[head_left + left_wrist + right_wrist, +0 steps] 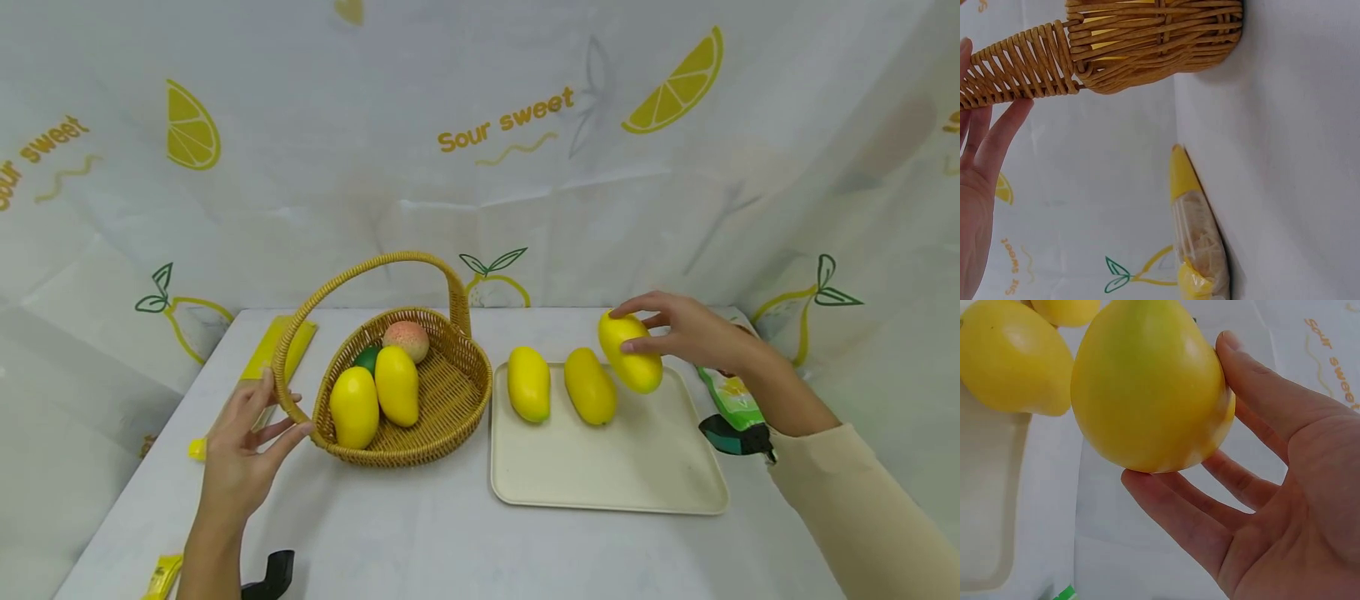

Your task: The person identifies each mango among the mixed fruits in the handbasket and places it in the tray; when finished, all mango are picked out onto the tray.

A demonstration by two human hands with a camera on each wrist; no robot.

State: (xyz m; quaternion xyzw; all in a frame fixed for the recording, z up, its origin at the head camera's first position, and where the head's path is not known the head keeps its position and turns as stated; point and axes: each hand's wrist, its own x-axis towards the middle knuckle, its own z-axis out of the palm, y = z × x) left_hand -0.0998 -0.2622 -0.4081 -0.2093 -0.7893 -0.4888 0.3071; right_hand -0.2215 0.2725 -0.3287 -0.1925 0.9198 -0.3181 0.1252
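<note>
My right hand (678,333) pinches a yellow mango (630,352) over the back right part of a cream tray (600,483); the right wrist view shows the mango (1150,387) between thumb and fingers. Two more mangoes (528,384) (590,386) lie side by side on the tray. At the left, my left hand (243,446) holds the handle of a wicker basket (420,456) near its base, thumb on one side and fingers on the other. Inside the basket are two mangoes (355,407) (397,386), a peach-like fruit (406,341) and a partly hidden green fruit (367,358).
A yellow-and-clear package (279,346) lies behind my left hand, and a small yellow packet (162,575) sits at the front left. A green packet (738,404) is right of the tray, partly behind my right forearm. A printed white curtain (337,192) hangs behind the table.
</note>
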